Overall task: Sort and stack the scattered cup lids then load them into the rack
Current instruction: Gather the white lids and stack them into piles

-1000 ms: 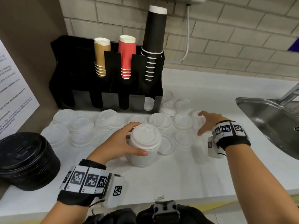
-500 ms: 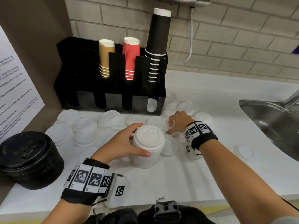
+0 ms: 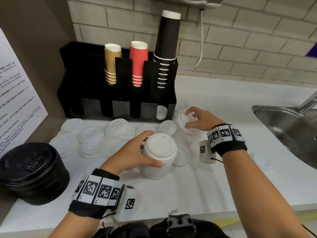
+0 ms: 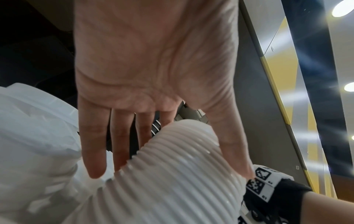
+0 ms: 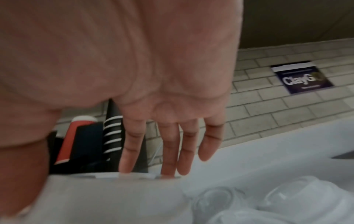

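the left hand (image 3: 135, 152) is wrapping thumb and fingers round the upright stack of white lids (image 3: 158, 158) on the counter (image 3: 197, 186); up and to its right, just beside the black rack (image 3: 96, 103), the nearer right hand (image 3: 200, 120) is pinching a loose white lid (image 3: 184, 120), tilted, with curled fingers

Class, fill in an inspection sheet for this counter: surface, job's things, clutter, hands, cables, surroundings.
Surface: white counter.
Job's things: white lid stack upright; loose white lids scattered; black rack holding cups; black lid stack at left.
Clutter: nothing seen.
Hands: left hand grips the white stack; right hand holds a white lid.
Cables: white cable down the wall.
Surroundings: brick wall, steel sink.
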Motion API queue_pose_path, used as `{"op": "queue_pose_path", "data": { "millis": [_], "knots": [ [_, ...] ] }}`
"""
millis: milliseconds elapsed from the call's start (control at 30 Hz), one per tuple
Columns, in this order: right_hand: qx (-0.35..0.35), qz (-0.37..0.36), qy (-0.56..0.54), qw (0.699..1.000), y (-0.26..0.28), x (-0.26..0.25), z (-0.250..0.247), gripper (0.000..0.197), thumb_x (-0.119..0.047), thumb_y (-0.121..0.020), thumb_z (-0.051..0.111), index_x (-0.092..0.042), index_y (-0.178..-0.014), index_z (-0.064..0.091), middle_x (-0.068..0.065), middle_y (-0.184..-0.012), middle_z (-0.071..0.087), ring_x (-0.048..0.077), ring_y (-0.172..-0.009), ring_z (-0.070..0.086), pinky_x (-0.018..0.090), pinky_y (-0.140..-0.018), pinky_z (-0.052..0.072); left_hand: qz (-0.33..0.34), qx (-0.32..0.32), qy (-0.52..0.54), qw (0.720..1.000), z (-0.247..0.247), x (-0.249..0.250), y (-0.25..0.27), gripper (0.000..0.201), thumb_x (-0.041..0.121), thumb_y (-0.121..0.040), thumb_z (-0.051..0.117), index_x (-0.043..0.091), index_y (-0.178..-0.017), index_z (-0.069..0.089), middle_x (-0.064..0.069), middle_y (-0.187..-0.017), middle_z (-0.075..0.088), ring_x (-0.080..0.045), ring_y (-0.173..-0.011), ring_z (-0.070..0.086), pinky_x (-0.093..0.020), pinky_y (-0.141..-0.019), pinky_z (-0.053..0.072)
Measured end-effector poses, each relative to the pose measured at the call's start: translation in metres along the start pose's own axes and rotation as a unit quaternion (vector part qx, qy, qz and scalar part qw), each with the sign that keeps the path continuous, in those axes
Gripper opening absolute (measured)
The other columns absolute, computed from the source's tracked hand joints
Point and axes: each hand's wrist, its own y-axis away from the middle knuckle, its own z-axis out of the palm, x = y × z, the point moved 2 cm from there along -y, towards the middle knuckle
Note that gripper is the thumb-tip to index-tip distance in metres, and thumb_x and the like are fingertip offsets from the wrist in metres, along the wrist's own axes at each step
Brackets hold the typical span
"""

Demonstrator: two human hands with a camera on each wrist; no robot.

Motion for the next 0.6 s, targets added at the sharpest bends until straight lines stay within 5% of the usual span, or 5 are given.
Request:
{"op": "queue_pose_path", "data": {
  "millis": [233,333,600],
  "knots": [
    [0.024,-0.111,-0.277,0.954,0.057,-0.026,0.016,0.033,-0.024,-0.084,0.071,-0.038,-0.112,0.063,-0.004,-0.107,0.062,-0.001,-0.09,0.062,0.008,-0.071,0.044,0.008,0.0,0.008,1.0,0.001,-0.001,0.002,0.079,0.026,-0.06,0.092,0.045,-0.124,0.049,0.023,-0.119,0.057,0.01,-0.107,0.051,-0.012,-0.084,0.042],
    [0.019,-0.149,-0.277,0.949,0.078,-0.037,0.034,0.037,-0.021,-0.082,0.073,-0.037,-0.115,0.064,-0.007,-0.112,0.065,0.01,-0.1,0.062,0.019,-0.083,0.05,0.004,0.003,0.005,1.0,0.002,-0.001,0.002,0.083,0.028,-0.06,0.092,0.044,-0.127,0.045,0.025,-0.12,0.055,0.007,-0.107,0.052,-0.017,-0.087,0.045],
    [0.055,-0.165,-0.214,0.961,0.1,-0.055,0.058,0.037,-0.017,-0.078,0.075,-0.038,-0.107,0.067,-0.021,-0.111,0.063,-0.007,-0.105,0.052,0.006,-0.076,0.038,0.0,0.007,0.006,1.0,0.003,-0.001,0.003,0.087,0.028,-0.059,0.092,0.036,-0.131,0.045,0.019,-0.121,0.057,-0.003,-0.109,0.055,-0.027,-0.091,0.048]
  ]
}}
